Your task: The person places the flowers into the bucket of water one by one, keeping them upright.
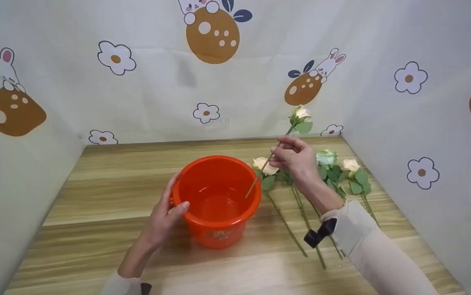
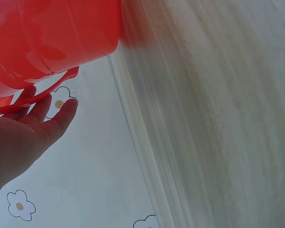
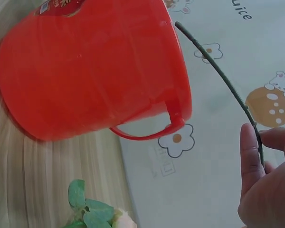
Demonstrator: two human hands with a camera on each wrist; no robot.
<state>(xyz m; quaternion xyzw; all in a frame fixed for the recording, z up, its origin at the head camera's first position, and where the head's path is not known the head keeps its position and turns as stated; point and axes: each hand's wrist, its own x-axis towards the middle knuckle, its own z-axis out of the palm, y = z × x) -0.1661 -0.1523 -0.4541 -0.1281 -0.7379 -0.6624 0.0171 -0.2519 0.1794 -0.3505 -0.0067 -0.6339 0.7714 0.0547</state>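
Observation:
A red plastic bucket (image 1: 217, 235) stands upright on the table. My left hand (image 1: 162, 219) grips its left side, with the thumb over the rim and the fingers outside. In the left wrist view, those fingers lie by the bucket's red handle (image 2: 47, 91). My right hand (image 1: 299, 162) pinches the green stem of a cream artificial rose (image 1: 302, 112), bloom up and stem slanting down to the left. The stem's lower end overlaps the bucket's opening in the head view. In the right wrist view, the stem tip (image 3: 180, 26) shows just beyond the rim.
Several artificial roses lie on the wooden table (image 1: 108, 196) right of the bucket, among them a peach rose (image 1: 265, 164), a pale green rose (image 1: 325, 157) and another peach rose (image 1: 350, 165). Patterned cloth walls (image 1: 157, 90) enclose the back and sides.

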